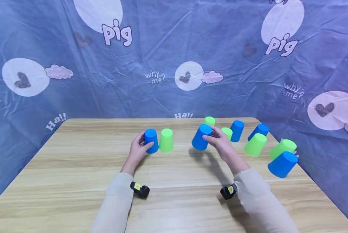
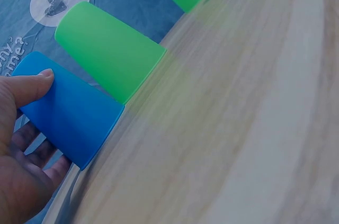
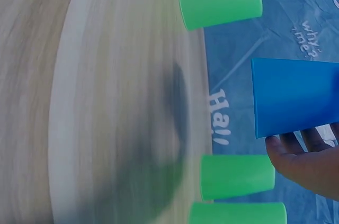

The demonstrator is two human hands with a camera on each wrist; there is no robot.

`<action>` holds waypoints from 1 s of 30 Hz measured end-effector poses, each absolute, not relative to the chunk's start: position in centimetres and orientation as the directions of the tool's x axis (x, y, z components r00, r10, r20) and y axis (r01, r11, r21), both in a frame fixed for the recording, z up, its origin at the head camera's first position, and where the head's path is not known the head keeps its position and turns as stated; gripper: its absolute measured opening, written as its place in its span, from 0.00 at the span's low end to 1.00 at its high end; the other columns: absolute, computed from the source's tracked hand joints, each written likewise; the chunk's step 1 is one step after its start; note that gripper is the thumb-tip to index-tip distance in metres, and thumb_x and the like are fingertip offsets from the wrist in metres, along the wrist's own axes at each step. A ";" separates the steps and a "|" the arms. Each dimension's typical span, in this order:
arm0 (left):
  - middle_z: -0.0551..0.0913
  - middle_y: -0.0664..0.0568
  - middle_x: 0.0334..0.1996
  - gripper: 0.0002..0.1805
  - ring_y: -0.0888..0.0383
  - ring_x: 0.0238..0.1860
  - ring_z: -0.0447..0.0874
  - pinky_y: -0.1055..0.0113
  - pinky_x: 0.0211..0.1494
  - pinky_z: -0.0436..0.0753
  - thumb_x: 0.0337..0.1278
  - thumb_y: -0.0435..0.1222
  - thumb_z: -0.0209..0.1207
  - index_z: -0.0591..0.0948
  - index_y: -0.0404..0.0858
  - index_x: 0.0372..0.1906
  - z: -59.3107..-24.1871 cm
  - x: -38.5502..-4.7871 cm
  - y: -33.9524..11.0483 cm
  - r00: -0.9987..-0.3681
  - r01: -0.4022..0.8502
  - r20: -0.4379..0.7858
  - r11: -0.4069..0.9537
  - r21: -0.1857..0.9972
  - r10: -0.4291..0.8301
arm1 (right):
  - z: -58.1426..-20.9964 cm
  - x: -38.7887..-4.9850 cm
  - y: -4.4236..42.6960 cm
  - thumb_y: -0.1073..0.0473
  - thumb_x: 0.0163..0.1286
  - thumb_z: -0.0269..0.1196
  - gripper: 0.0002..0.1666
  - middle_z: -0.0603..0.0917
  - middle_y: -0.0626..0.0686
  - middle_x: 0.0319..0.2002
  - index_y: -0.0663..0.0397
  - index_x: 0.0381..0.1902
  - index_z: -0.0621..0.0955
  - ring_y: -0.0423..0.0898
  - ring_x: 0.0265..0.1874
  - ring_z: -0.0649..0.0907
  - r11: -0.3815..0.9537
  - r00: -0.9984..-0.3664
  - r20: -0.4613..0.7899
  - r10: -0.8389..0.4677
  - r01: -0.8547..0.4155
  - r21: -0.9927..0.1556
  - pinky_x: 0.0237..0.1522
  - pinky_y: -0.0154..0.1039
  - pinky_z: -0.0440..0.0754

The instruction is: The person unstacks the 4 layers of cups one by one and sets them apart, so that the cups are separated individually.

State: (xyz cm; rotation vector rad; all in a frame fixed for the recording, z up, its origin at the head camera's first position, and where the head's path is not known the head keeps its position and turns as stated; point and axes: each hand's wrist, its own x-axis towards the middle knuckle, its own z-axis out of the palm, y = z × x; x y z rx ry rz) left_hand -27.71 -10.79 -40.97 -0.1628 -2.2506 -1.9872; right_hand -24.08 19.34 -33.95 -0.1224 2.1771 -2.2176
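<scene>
My left hand [image 1: 137,151] grips an upside-down blue cup [image 1: 151,137], thumb on the near side and fingers behind it. That cup stands on the table, close beside an upside-down green cup [image 1: 166,140]. In the left wrist view the blue cup [image 2: 74,110] overlaps the green cup [image 2: 108,49]. To the right, my right hand [image 1: 224,146] holds a second blue cup [image 1: 200,139] by its right side, mouth down and a little tilted. The right wrist view shows this blue cup [image 3: 294,97] raised, with a shadow on the table below.
Several upside-down green and blue cups stand at the right of the wooden table [image 1: 174,207], among them a green cup [image 1: 255,145], a blue cup [image 1: 237,131] and a near blue cup [image 1: 282,164] by the right edge. A blue printed cloth [image 1: 162,48] hangs behind.
</scene>
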 end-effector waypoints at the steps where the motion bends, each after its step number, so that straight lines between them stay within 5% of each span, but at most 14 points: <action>1: 0.64 0.40 0.56 0.31 0.47 0.57 0.60 0.55 0.57 0.61 0.48 0.30 0.58 0.62 0.38 0.60 -41.0 -27.7 -10.8 -0.985 0.169 0.171 0.124 0.978 -0.010 | -33.8 -23.9 19.6 0.63 0.57 0.59 0.35 0.61 0.62 0.57 0.60 0.61 0.59 0.55 0.57 0.62 -0.016 -0.997 0.036 -0.074 -0.035 -0.999 0.56 0.45 0.60; 8: 0.64 0.39 0.56 0.31 0.47 0.57 0.61 0.55 0.58 0.61 0.49 0.30 0.58 0.62 0.38 0.60 -40.8 -27.7 -10.8 -0.985 0.168 0.170 0.116 0.979 -0.011 | -33.4 -22.5 21.8 0.62 0.58 0.59 0.30 0.67 0.55 0.51 0.56 0.58 0.63 0.48 0.53 0.67 -0.004 -0.996 0.066 -0.059 -0.066 -0.998 0.55 0.45 0.61; 14: 0.65 0.40 0.56 0.31 0.47 0.57 0.61 0.55 0.58 0.61 0.48 0.30 0.59 0.63 0.38 0.60 -41.0 -27.7 -10.8 -0.986 0.165 0.168 0.117 0.979 -0.014 | -33.5 -21.4 24.0 0.65 0.59 0.57 0.21 0.73 0.45 0.42 0.47 0.50 0.69 0.40 0.46 0.72 -0.030 -0.991 0.120 -0.054 -0.118 -0.993 0.49 0.33 0.69; 30: 0.65 0.40 0.56 0.31 0.47 0.56 0.61 0.56 0.57 0.61 0.48 0.30 0.58 0.63 0.38 0.60 -41.0 -27.8 -10.8 -0.984 0.176 0.179 0.115 0.978 -0.017 | -34.6 -18.8 28.6 0.62 0.60 0.57 0.23 0.70 0.42 0.43 0.45 0.53 0.67 0.33 0.42 0.72 -0.024 -0.999 0.052 0.012 -0.052 -0.998 0.42 0.26 0.71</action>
